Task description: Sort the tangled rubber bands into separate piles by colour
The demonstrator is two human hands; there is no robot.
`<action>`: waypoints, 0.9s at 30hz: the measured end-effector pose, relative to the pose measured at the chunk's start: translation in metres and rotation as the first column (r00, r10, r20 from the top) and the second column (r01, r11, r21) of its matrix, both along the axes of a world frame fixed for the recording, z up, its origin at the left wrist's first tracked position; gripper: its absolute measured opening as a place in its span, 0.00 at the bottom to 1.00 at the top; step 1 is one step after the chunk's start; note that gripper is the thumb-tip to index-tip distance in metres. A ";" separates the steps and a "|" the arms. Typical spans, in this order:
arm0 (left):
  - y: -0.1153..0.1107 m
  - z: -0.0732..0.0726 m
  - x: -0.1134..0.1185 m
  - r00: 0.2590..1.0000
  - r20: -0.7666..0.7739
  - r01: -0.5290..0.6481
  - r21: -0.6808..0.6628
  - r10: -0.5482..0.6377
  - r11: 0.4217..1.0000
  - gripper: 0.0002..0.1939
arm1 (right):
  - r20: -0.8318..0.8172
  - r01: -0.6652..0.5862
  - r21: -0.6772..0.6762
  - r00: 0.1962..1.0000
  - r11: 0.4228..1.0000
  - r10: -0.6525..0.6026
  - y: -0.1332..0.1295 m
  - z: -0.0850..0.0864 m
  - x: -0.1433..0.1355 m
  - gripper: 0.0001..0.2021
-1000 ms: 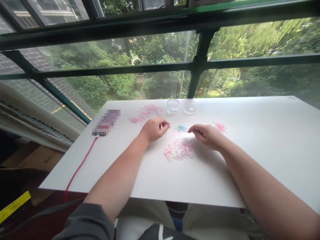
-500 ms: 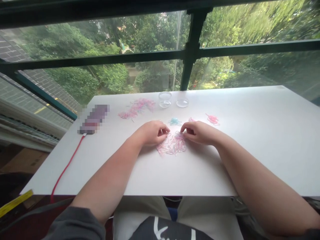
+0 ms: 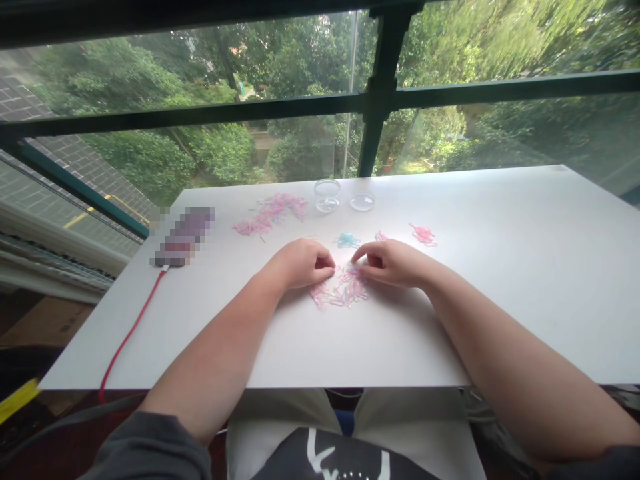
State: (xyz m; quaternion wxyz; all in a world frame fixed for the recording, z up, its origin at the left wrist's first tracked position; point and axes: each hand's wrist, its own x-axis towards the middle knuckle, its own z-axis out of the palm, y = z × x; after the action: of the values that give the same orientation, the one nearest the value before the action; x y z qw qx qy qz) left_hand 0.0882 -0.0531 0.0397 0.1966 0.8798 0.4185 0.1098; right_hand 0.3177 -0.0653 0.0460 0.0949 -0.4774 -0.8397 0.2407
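A loose pile of small pink and lilac rubber bands [image 3: 345,292] lies on the white table between my hands. My left hand [image 3: 303,263] rests at the pile's left side, thumb and index fingertips pinched together; whatever is between them is too small to make out. At the right side, my right hand [image 3: 393,263] touches the pile's upper edge, its index finger and thumb apart around some bands. Just beyond the hands sits a small heap of light blue rubber bands [image 3: 347,240]. A pink cluster [image 3: 381,236] is partly hidden behind my right hand.
Farther right lies a coral-pink heap of bands [image 3: 423,234]. A larger mixed pile [image 3: 273,213] spreads at the back left. Near the window stand a clear round container [image 3: 327,197] and a clear shallow dish [image 3: 362,202]. A blurred phone [image 3: 185,237] with a red cable [image 3: 133,327] lies left.
My right hand has shifted slightly left, its index finger reaching into the pile's top and its thumb lower. My left fingertips have come together. The view has tilted slightly.
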 end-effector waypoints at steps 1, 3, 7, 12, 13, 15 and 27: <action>0.000 0.000 0.000 1.000 -0.005 0.002 0.006 -0.002 1.000 0.09 | -0.003 -0.005 -0.003 1.000 1.000 0.005 0.000 0.000 0.000 0.13; 0.001 0.000 0.000 1.000 -0.016 0.002 0.023 -0.002 1.000 0.09 | -0.008 -0.018 -0.012 1.000 1.000 0.018 0.000 -0.001 -0.001 0.12; 0.001 0.000 0.001 0.999 -0.032 -0.005 0.023 0.006 1.000 0.09 | -0.010 -0.043 -0.018 0.999 0.999 0.043 0.000 -0.002 -0.001 0.11; 0.000 0.002 0.001 0.999 -0.034 -0.016 -0.022 0.015 1.000 0.09 | -0.045 -0.069 -0.035 0.997 0.997 0.067 0.001 -0.003 0.001 0.11; 0.000 0.003 0.000 0.999 -0.030 -0.021 -0.030 0.020 0.999 0.09 | -0.051 -0.070 -0.041 0.996 0.997 0.068 0.001 -0.003 0.001 0.12; 0.000 0.005 -0.002 0.999 -0.020 -0.026 -0.046 0.026 0.999 0.09 | -0.056 -0.065 -0.050 0.996 0.997 0.063 0.001 -0.003 0.001 0.12; 0.007 0.013 -0.023 0.997 0.007 0.072 -0.134 -0.072 0.988 0.09 | -0.067 -0.041 -0.023 0.997 0.999 0.039 0.002 -0.002 0.000 0.11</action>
State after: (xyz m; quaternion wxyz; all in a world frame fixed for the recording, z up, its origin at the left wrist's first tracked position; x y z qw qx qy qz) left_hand 0.0654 -0.0465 0.0523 0.2596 0.8790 0.3928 0.0755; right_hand 0.3174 -0.0631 0.0439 0.1121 -0.4533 -0.8425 0.2686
